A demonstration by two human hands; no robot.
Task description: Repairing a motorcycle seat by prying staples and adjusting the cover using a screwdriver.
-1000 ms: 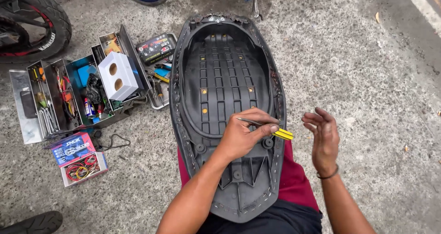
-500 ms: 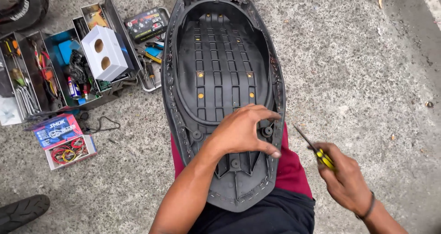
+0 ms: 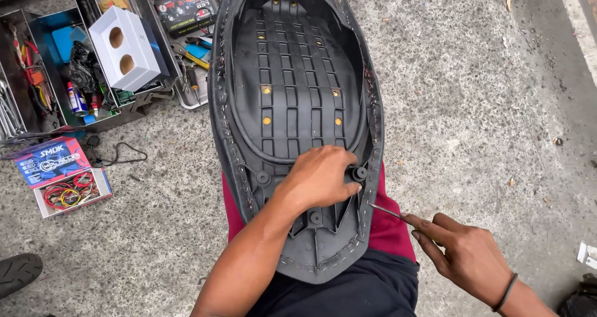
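At far left we see an open metal toolbox [image 3: 93,115] holding a white box [image 3: 126,46] with two round holes; below it lies a small box of coloured wires [image 3: 65,195]; at centre the black upturned seat base [image 3: 292,105] lies lengthwise across our lap; our left hand [image 3: 320,177] presses flat on its lower part, fingers curled, clasping nothing; our right hand [image 3: 463,251] is closed round a screwdriver [image 3: 388,212], its tip touching the seat's right edge.
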